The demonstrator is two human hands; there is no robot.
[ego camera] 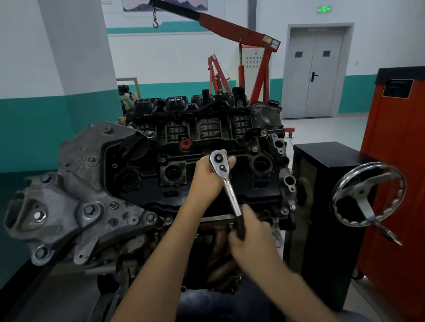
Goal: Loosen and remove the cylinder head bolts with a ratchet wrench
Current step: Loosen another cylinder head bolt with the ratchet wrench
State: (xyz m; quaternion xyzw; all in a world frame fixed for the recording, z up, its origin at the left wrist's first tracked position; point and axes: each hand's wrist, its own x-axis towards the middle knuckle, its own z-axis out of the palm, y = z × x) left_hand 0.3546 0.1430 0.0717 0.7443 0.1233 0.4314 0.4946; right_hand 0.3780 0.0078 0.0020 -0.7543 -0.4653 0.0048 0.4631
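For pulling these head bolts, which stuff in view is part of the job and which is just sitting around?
On the job: ratchet wrench, left hand at its head, right hand on its handle, engine.
Sitting around: red engine crane, orange tool cabinet, handwheel, grey double door.

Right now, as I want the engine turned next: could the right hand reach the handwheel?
Probably, yes: the handwheel stands off to the side of the right hand with nothing between them, though that hand grips the wrench handle.
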